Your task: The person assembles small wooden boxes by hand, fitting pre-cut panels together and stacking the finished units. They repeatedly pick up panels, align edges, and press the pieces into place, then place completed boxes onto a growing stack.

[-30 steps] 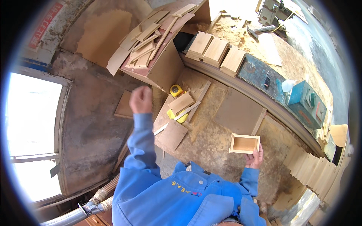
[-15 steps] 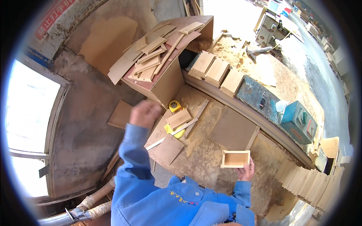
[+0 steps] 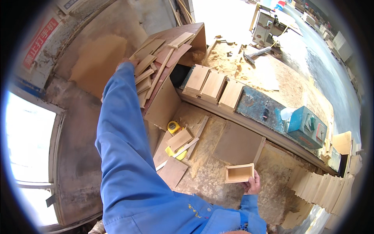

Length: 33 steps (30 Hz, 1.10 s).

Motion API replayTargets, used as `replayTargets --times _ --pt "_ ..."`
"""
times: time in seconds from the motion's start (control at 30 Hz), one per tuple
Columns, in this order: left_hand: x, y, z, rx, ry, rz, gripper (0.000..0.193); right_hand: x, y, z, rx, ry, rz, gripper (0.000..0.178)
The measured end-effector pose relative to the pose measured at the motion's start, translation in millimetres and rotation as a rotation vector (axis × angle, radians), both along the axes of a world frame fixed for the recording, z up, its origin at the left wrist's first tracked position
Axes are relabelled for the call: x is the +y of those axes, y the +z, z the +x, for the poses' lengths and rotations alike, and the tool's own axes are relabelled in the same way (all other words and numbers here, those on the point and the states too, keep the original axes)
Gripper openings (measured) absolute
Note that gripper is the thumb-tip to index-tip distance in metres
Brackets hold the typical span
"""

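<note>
While the right hand (image 3: 253, 185) grips the small wooden box (image 3: 239, 173) by its lower right corner over the worktop (image 3: 209, 177), the left hand (image 3: 130, 62) is well apart, at the left edge of loose wooden slats (image 3: 145, 64) on a cabinet (image 3: 163, 104); cannot tell whether it holds one. On the worktop: yellow tape measure (image 3: 173, 126) near a small board (image 3: 180, 139). Farther out: three pale wood pieces (image 3: 212, 86), teal switch box (image 3: 306, 128), hammer (image 3: 259, 52) near sawdust (image 3: 220, 58)

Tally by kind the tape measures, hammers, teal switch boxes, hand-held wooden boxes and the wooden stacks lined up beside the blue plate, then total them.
Tape measure: 1
Hammer: 1
Teal switch box: 1
Hand-held wooden box: 1
Wooden stacks: 3
Total: 7
</note>
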<state>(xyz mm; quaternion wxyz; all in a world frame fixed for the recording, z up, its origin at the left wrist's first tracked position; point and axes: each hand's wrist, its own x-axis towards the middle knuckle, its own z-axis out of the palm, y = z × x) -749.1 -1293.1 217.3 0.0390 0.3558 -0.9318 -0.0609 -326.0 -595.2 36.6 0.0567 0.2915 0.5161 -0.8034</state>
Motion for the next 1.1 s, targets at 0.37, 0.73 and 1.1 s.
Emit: replayTargets --times 0.37,0.73,1.1 --pt "-30.4 5.4 -15.1 -0.120 -0.073 0.197 0.078 3.4 -8.2 -0.5 0.044 -0.002 0.014 0.057" --pt "-26.6 14.6 8.6 0.484 -0.009 1.062 0.047 6.1 -8.0 -1.9 0.024 0.021 0.017 0.056" --pt "81.5 27.5 -8.5 0.279 -0.318 0.499 0.030 5.9 -5.1 -3.0 0.018 0.037 0.045 0.060"
